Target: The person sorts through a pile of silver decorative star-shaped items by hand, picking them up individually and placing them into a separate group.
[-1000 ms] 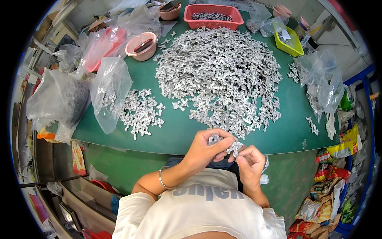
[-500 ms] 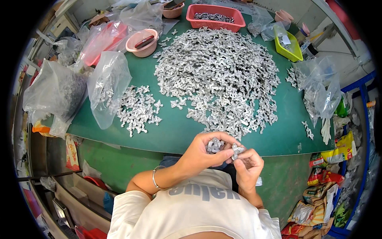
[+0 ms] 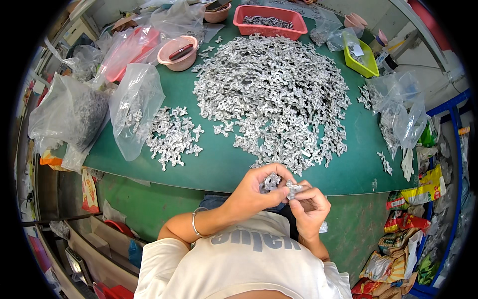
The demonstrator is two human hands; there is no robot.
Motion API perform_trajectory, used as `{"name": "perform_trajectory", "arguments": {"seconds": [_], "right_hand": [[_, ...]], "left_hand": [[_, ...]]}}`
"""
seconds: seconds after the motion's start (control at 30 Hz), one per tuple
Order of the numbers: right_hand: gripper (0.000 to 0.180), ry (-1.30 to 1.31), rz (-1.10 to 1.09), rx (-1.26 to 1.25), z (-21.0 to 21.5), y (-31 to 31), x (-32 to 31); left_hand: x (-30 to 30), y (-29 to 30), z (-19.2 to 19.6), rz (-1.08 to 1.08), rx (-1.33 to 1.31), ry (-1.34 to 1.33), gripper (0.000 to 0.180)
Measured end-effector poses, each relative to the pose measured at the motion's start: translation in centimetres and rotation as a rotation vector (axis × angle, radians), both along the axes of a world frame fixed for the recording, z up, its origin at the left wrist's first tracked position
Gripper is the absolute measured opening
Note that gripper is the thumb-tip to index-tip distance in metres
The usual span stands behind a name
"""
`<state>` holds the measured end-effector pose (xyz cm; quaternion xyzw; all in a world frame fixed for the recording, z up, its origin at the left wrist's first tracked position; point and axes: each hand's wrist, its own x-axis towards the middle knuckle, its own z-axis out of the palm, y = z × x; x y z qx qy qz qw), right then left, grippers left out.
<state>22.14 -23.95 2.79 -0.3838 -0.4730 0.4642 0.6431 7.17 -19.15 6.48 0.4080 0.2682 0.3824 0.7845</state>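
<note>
So the left hand (image 3: 254,192) has a few silver metal castings (image 3: 270,182) cupped in its curled fingers, and its thumb plus the right hand (image 3: 311,205) pinch another three-armed casting (image 3: 294,189) right by the table's near edge. Just beyond sits a huge heap of castings (image 3: 271,89), filling the way to the red plastic basket (image 3: 298,31). Smaller pile (image 3: 172,142) to the left beside a clear bag (image 3: 133,119), lime-green basket (image 3: 362,66) far right, white glove (image 3: 408,165) near the right edge.
</note>
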Motion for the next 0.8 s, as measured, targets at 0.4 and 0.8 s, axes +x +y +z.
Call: {"name": "perform_trajectory", "arguments": {"seconds": [0.4,0.8], "right_hand": [[0.007,-0.404,0.050,-0.080,-2.7,2.1,-0.9],[0.013,-1.251,-0.293,-0.001,-6.6,7.7,2.4]], "left_hand": [[-0.5,0.9,-6.2,0.187,-0.187,0.030,0.015],[-2.2,1.2,-8.1,0.267,-0.495,-0.151,0.021]]}}
